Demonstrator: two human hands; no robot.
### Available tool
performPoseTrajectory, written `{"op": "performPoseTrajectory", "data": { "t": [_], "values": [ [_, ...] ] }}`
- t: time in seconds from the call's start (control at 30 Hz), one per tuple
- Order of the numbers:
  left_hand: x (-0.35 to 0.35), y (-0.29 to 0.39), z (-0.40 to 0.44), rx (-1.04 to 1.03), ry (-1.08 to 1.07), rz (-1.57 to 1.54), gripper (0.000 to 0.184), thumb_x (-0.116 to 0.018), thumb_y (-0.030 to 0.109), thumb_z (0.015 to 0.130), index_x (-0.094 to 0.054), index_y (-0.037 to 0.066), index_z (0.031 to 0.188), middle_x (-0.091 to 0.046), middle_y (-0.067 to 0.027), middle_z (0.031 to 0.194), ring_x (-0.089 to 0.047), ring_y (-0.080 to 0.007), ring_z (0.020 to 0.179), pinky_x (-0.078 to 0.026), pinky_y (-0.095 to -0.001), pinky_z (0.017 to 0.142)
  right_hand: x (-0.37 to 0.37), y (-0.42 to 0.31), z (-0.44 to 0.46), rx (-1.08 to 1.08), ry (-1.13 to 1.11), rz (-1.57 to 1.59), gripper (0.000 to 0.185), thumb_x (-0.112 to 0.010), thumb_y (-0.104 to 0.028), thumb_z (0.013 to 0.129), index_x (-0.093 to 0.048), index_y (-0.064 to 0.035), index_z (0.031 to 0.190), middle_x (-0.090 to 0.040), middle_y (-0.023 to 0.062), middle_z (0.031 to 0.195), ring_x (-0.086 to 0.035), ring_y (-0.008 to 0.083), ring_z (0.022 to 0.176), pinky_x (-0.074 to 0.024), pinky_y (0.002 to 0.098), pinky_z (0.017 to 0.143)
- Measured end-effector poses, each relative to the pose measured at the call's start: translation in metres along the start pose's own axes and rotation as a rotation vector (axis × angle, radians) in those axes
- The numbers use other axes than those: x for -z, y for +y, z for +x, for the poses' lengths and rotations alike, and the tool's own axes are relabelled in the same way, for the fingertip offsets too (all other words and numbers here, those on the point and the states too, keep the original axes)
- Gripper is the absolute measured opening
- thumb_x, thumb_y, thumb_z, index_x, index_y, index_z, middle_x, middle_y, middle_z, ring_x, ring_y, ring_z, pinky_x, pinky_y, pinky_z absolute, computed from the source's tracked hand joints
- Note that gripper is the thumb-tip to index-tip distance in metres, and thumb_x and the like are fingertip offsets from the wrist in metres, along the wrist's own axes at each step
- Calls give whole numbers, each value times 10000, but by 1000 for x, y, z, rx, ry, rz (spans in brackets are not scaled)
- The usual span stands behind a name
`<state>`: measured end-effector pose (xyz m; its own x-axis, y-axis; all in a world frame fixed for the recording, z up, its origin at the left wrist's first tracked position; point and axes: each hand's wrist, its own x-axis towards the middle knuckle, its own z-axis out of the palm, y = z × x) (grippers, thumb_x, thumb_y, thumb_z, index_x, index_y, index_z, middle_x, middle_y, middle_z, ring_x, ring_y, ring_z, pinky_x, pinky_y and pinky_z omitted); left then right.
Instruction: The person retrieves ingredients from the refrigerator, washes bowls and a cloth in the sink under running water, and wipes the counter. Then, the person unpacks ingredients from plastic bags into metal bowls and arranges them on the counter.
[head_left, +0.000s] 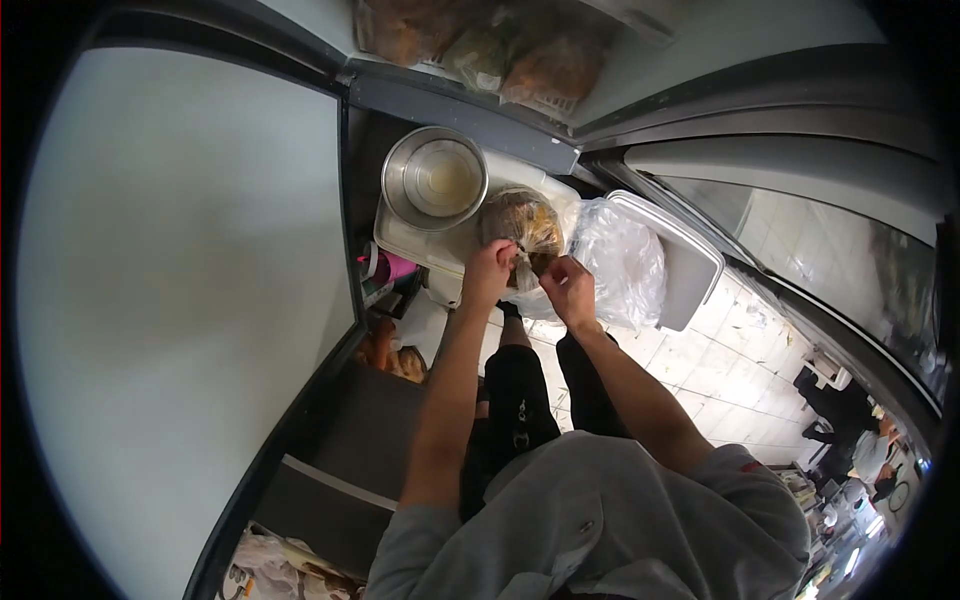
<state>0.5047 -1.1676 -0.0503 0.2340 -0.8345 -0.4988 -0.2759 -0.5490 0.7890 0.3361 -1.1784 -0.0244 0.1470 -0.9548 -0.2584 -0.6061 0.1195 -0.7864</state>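
A clear plastic bag [524,217] full of brownish and yellow food rests on a white lid or container top [410,238], its neck twisted together towards me. My left hand [488,271] is closed, pinching the gathered neck of the bag from the left. On the other side, my right hand [570,292] has its fingers pinched at the bag's loose end; the thin plastic between the fingertips is mostly hidden. Just left of the bag stands a round metal pot [434,178] with a pale layer at its bottom. Crumpled clear plastic [620,262] lies to the right.
An opened fridge or freezer door [190,280] fills the left side. Bagged food [550,72] sits inside the cabinet ahead. A grey-white bin [690,265] stands at the right, over a tiled floor [710,360]. Another person [845,415] is far off at the right.
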Motion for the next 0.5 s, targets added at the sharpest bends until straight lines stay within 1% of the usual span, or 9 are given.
{"op": "performPoseTrajectory", "data": {
  "t": [0.03,0.13,0.17,0.27,0.3,0.33,0.4,0.43,0.5],
  "values": [
    [9,3,-2,95,-50,-169,212,-596,172,899,-647,57,1070,-692,-100,854,-668,-182,710,-522,-295,622,0,2,1,145,-32,-59,202,-677,-80,729,-653,-88,930,-563,101,808,-607,282,693,-508,371,637],
    [29,4,-18,65,86,-507,230,-583,150,922,-614,36,1120,-676,-84,895,-626,-117,658,-487,-247,553,0,-24,21,523,-95,-311,182,-637,-75,755,-631,-108,934,-516,96,930,-608,280,702,-536,385,658],
    [32,-7,-23,121,142,-538,295,-587,207,930,-587,13,1152,-663,-71,914,-626,-125,672,-485,-240,561,-5,-18,29,572,-178,-451,147,-589,-73,770,-611,-101,913,-483,105,1009,-628,280,737,-556,394,679],
    [27,-54,-47,263,269,-651,338,-596,256,925,-585,0,1146,-654,-67,893,-616,-121,667,-483,-237,566,-6,-10,50,563,-422,-670,132,-572,-85,766,-607,-71,892,-503,119,966,-643,290,795,-560,385,662],
    [22,-80,-56,295,233,-706,351,-599,278,922,-589,5,1141,-653,-69,897,-607,-118,660,-487,-233,573,-5,-14,55,552,-497,-746,114,-555,-147,793,-588,-65,865,-533,115,938,-629,298,816,-549,399,662],
    [17,-97,-64,322,193,-765,364,-603,300,918,-592,9,1136,-651,-71,901,-599,-114,653,-491,-230,580,-5,-15,59,559,-544,-732,118,-554,-142,784,-589,-57,858,-542,128,936,-629,305,820,-546,406,668],
    [7,-98,-81,435,189,-699,353,-602,296,916,-595,16,1131,-646,-64,887,-590,-101,660,-489,-215,586,-8,-13,64,570,-643,-714,127,-552,-132,766,-590,-40,844,-560,155,931,-627,318,827,-541,421,679],
    [-4,-105,-90,445,189,-672,346,-602,296,913,-599,21,1123,-643,-58,888,-591,-102,680,-484,-207,583,-8,-16,67,452,-741,-668,161,-562,-156,754,-587,-18,832,-572,187,949,-612,354,869,-522,444,738],
    [-17,-108,-100,463,160,-624,354,-613,302,902,-590,46,1145,-635,-50,952,-593,-113,770,-488,-219,614,-2,-26,72,390,-877,-682,178,-580,-159,747,-584,-4,834,-568,195,952,-599,367,889,-504,448,770]
  ]
}}
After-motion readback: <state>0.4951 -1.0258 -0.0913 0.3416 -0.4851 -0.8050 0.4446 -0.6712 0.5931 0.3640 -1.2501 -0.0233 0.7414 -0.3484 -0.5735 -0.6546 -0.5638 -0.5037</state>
